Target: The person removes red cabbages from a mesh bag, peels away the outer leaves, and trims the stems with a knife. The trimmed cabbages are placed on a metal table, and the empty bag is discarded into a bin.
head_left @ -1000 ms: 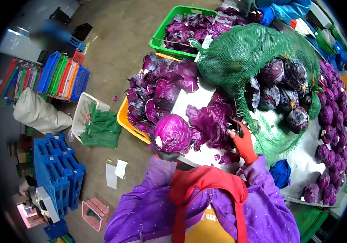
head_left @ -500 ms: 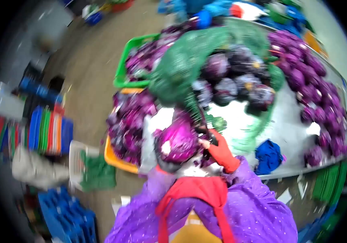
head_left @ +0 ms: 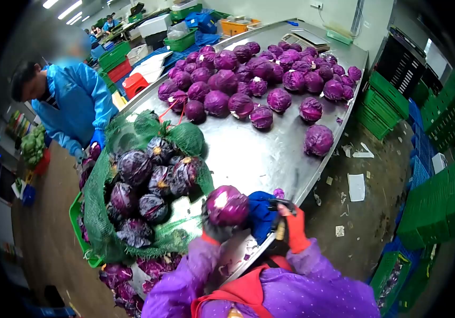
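Observation:
My left hand (head_left: 216, 229), in a dark glove with a red cuff, is closed around the underside of a trimmed red cabbage (head_left: 228, 204). It holds the cabbage above the table's near edge. My right hand (head_left: 294, 228), in a red and black glove, grips what looks like a knife (head_left: 280, 203); the dark tool is partly hidden by the fingers. Between the two hands lies a crumpled blue cloth (head_left: 261, 216). To the left, untrimmed dark cabbages (head_left: 153, 207) rest in an opened green net sack (head_left: 98, 212).
Many trimmed cabbages (head_left: 222, 81) spread over the far part of the metal table (head_left: 243, 153). A co-worker in a blue smock (head_left: 76, 100) stands at left. Loose purple leaves (head_left: 119, 281) fill containers at lower left. Green crates (head_left: 434, 204) are stacked at right.
My view has swung right toward the trimmed cabbages. The held cabbage has moved from beside the leaf containers to near the blue cloth. Both hands keep their hold.

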A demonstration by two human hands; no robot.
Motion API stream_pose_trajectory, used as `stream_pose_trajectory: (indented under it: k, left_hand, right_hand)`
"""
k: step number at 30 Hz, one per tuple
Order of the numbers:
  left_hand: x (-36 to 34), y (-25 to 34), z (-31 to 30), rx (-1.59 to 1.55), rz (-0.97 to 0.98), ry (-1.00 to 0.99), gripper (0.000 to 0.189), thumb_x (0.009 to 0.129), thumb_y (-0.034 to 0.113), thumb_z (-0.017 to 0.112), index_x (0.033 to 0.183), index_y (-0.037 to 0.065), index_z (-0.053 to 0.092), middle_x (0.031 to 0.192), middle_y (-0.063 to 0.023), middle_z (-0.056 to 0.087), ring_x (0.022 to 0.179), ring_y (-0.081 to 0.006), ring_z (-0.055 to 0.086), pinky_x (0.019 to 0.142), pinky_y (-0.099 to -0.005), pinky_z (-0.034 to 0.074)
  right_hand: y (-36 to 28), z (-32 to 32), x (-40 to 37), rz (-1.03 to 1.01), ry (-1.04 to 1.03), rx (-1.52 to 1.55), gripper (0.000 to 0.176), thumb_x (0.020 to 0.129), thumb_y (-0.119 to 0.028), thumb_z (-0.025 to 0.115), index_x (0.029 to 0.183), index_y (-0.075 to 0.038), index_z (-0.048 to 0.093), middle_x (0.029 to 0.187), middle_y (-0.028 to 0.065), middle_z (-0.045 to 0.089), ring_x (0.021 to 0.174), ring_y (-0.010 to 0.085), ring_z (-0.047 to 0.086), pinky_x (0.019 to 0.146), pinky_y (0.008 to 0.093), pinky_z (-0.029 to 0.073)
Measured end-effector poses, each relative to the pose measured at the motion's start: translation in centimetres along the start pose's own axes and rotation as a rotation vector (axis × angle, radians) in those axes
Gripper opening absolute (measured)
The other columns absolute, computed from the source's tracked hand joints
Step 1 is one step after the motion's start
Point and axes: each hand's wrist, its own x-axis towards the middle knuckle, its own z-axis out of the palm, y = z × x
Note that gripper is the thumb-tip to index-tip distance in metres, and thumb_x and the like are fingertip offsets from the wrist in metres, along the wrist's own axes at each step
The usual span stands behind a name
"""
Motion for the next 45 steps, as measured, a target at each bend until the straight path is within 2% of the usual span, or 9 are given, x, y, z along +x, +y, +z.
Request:
stream_pose_trajectory:
  k: [4, 11, 17, 19, 20, 23, 31, 36, 45]
  left_hand:
    - [10.4, -2.2, 2.2, -0.415, -0.308, 0.004, 0.088, 0.075, 0.066, 0.061, 0.144, 0.016, 0.038, 0.138, -0.0129, 0.049, 0.127, -0.0334, 0.048, 0.103, -0.0555, 0.040]
    - [9.6, -4.4, 3.6, -0.056, -0.285, 0.241, 0.054, 0.092, 0.041, 0.058, 0.137, 0.013, 0.048, 0.123, -0.0104, 0.056, 0.109, -0.0256, 0.057, 0.092, -0.0410, 0.048]
    - [-7.5, -4.6, -3.8, 1.609, 0.304, 0.162, 0.067, 0.079, 0.042, 0.070, 0.136, 0.012, 0.050, 0.131, -0.0159, 0.054, 0.117, -0.0341, 0.053, 0.100, -0.0408, 0.043]
    - [-14.3, -4.0, -6.9, 2.034, 0.205, 0.350, 0.074, 0.079, 0.056, 0.062, 0.139, 0.016, 0.046, 0.141, -0.0144, 0.045, 0.132, -0.0373, 0.037, 0.107, -0.0626, 0.023]
    - [-17.3, -3.7, -9.2, 2.019, -0.088, 0.450, 0.077, 0.077, 0.058, 0.063, 0.141, 0.019, 0.043, 0.144, -0.0139, 0.041, 0.137, -0.0408, 0.028, 0.106, -0.0685, 0.015]
    - [-25.9, -3.7, -14.9, 1.869, -0.003, 0.588, 0.075, 0.078, 0.052, 0.066, 0.140, 0.017, 0.043, 0.146, -0.0159, 0.036, 0.135, -0.0421, 0.031, 0.103, -0.0626, 0.031]
    - [-39.1, 4.3, -23.2, 2.006, -0.190, 1.236, 0.074, 0.077, 0.055, 0.064, 0.139, 0.019, 0.045, 0.144, -0.0149, 0.040, 0.135, -0.0336, 0.034, 0.110, -0.0568, 0.020]
    - [-44.2, 7.0, -29.2, 1.512, -0.212, 1.829, 0.073, 0.075, 0.054, 0.067, 0.135, 0.016, 0.047, 0.136, -0.0116, 0.047, 0.128, -0.0294, 0.042, 0.108, -0.0474, 0.028]
    - [-42.2, 11.4, -33.8, 1.842, -0.404, 1.463, 0.103, 0.059, 0.058, 0.078, 0.148, 0.033, 0.032, 0.155, -0.0108, 0.023, 0.142, -0.0452, 0.015, 0.103, -0.0773, 0.010]
  right_hand:
    - [0.0, -7.7, 0.2, -0.111, 0.308, -0.092, 0.025, 0.091, -0.022, 0.063, 0.106, -0.002, 0.067, 0.068, 0.0033, 0.062, 0.049, 0.0124, 0.056, 0.045, 0.0259, 0.045]
    - [0.7, -9.4, 1.1, -0.052, 0.308, -0.063, 0.030, 0.095, -0.024, 0.053, 0.110, 0.000, 0.063, 0.080, 0.0094, 0.068, 0.049, 0.0130, 0.054, 0.045, 0.0262, 0.044]
    - [0.8, 3.0, 3.4, 0.014, -0.171, -0.186, 0.033, 0.096, -0.028, 0.051, 0.110, -0.001, 0.063, 0.066, 0.0062, 0.061, 0.047, 0.0110, 0.051, 0.044, 0.0256, 0.040]
    - [3.2, 5.8, 4.3, 0.065, -0.305, -0.219, 0.033, 0.096, -0.028, 0.052, 0.110, 0.001, 0.063, 0.077, 0.0104, 0.066, 0.045, 0.0105, 0.050, 0.043, 0.0253, 0.039]
    - [3.7, 7.7, 4.0, 0.068, -0.380, -0.227, 0.034, 0.096, -0.028, 0.052, 0.111, 0.001, 0.062, 0.080, 0.0113, 0.067, 0.045, 0.0107, 0.050, 0.043, 0.0255, 0.039]
    - [2.8, 14.3, 1.3, 0.122, -0.558, -0.309, 0.035, 0.096, -0.029, 0.054, 0.112, 0.002, 0.062, 0.089, 0.0125, 0.068, 0.047, 0.0106, 0.050, 0.045, 0.0254, 0.041]
    - [7.1, 19.9, -5.1, 0.121, -0.766, -0.400, 0.035, 0.095, -0.027, 0.055, 0.113, 0.003, 0.059, 0.094, 0.0139, 0.067, 0.046, 0.0129, 0.054, 0.041, 0.0254, 0.040]
    - [8.5, 17.3, -5.7, 0.139, -0.718, -0.498, 0.040, 0.092, -0.031, 0.055, 0.111, 0.003, 0.061, 0.092, 0.0135, 0.068, 0.053, 0.0126, 0.055, 0.048, 0.0272, 0.040]
    - [10.4, 17.9, -8.3, 0.246, -0.687, -0.709, 0.039, 0.094, -0.035, 0.054, 0.110, 0.000, 0.061, 0.069, 0.0101, 0.063, 0.040, 0.0143, 0.050, 0.038, 0.0277, 0.039]
